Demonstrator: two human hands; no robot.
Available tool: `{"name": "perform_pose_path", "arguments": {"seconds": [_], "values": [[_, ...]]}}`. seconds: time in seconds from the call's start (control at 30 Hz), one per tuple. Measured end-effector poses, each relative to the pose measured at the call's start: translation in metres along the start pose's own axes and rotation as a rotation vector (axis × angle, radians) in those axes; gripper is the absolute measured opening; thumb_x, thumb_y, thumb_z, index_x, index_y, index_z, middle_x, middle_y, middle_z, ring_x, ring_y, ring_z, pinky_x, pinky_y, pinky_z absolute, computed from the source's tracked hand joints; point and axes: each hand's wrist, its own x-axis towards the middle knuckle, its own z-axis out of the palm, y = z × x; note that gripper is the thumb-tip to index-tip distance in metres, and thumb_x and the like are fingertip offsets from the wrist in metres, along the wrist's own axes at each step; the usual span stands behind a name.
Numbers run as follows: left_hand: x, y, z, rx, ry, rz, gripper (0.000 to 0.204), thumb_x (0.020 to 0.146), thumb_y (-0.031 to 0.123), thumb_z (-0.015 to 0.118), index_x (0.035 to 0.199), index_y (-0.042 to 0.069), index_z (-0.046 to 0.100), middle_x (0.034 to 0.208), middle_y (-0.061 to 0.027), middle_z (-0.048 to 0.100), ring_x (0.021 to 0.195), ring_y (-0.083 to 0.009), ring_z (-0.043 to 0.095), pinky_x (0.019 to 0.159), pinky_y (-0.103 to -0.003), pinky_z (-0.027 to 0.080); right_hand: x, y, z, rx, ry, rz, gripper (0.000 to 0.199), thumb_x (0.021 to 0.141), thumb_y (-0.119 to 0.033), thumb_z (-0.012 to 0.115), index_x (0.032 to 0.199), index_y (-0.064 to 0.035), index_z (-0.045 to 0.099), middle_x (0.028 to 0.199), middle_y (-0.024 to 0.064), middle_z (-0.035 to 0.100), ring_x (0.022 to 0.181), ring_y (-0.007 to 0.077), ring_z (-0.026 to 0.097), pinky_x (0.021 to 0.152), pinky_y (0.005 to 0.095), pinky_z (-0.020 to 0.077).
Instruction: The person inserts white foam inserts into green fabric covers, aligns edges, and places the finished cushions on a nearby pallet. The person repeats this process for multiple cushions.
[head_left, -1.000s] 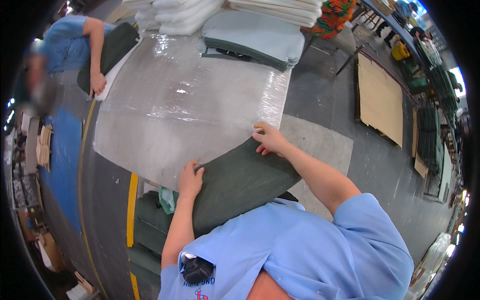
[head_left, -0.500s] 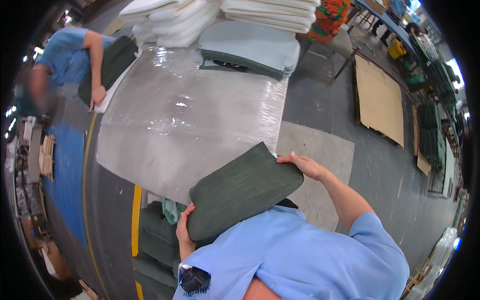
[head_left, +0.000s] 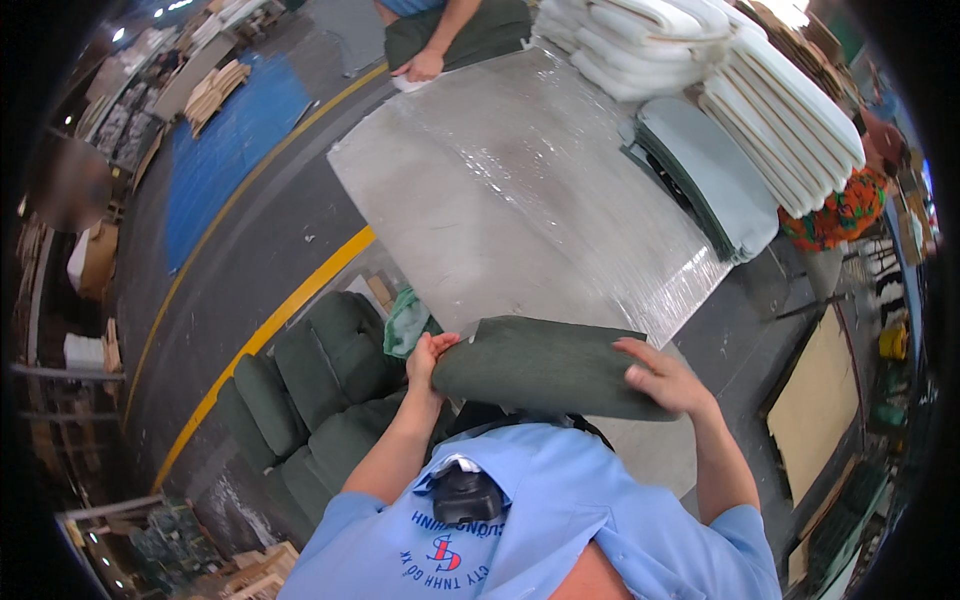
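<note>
A dark green fabric-covered cushion [head_left: 545, 365] is held lengthwise in front of my body, over the near edge of the plastic-wrapped table [head_left: 500, 190]. Around its left end my left hand [head_left: 432, 360] is closed, thumb on top. My right hand [head_left: 662, 378] grips the right end, fingers lying over the upper face and its underside hidden. Just left of my left hand hangs a light green cloth [head_left: 408, 322]. Several similar dark green cushions [head_left: 335, 345] are stacked low at my left.
Across the table a co-worker's hand [head_left: 424, 66] rests on another dark green cushion [head_left: 490, 30]. Grey-topped pieces [head_left: 710, 165] and stacks of white padding [head_left: 775, 110] stand at the far right. A cardboard sheet [head_left: 815, 405] lies on the right floor, beyond a chair.
My view has swung left, bringing the cushion stack into fuller sight. The held cushion has turned from slanting to nearly level and come closer to my body, both hands still on it.
</note>
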Motion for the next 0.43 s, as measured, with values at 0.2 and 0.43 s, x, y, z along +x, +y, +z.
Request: {"name": "perform_pose_path", "arguments": {"seconds": [0.2,0.43], "values": [[0.019,0.036,0.045,-0.144,0.069,-0.052,0.055,0.112,0.054,0.035,0.123,0.01,0.065,0.111,-0.0086,0.068,0.094,-0.0273,0.064,0.087,-0.05,0.053,0.035,-0.106,0.032,-0.549,0.079,-0.077,0.068,0.083,-0.034,0.086,0.139,-0.0065,0.06,0.121,0.0182,0.072,0.109,0.0392,0.071,0.093,0.0482,0.0564],[-0.022,0.079,0.119,0.006,-0.156,0.34,0.077,0.098,0.069,0.063,0.153,0.018,0.046,0.155,-0.0066,0.046,0.139,-0.0284,0.046,0.102,-0.054,0.043,0.01,-0.106,-0.014,-0.105,0.47,0.112,0.059,0.084,-0.029,0.086,0.135,-0.0085,0.064,0.113,0.0188,0.078,0.109,0.0295,0.076,0.096,0.0442,0.0574]]}}
